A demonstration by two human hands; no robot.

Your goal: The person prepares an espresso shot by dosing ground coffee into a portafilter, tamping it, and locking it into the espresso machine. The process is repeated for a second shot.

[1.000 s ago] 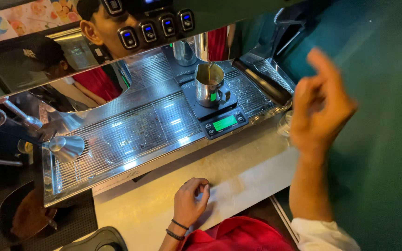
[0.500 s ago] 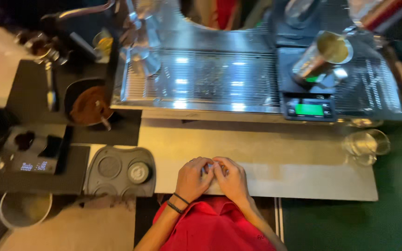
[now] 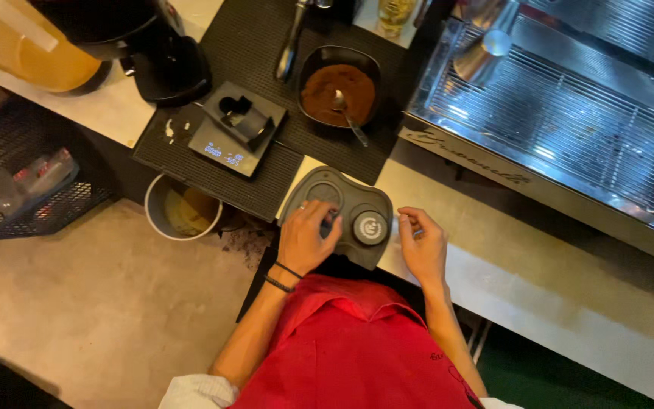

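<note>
1. Grey rubber tamping station (image 3: 342, 208) sits at the near edge of the counter (image 3: 509, 250), straight in front of your red apron (image 3: 357, 348), so both hands meet over it without stretching.
2. Your left hand (image 3: 306, 238) lies on the station's left side, fingers curled together over the ring-shaped recess and part of the middle; whether they pinch anything beneath, you cannot tell from this angle.
3. Your right hand (image 3: 421, 246) rests on the pale counter just right of the station, fingers loosely bent and close together, holding nothing you can see.
4. Between your hands, the round tamper (image 3: 370, 227) stands upright in its right-hand well, which keeps it steady and off the counter.
5. Just beyond the station, a black ridged mat (image 3: 266, 45) carries a small scale (image 3: 230, 129) with lit digits and, to its right, a dark bowl of brown grounds (image 3: 338, 92) with a spoon (image 3: 346, 113) leaning in it; the mat probably catches spills.
6. Far right, the steel drip grate of the espresso machine (image 3: 569, 113) holds a metal jug (image 3: 482, 53).
7. Below the scale, a white bin (image 3: 183, 208) stands tucked under the counter edge, near your left.
</note>
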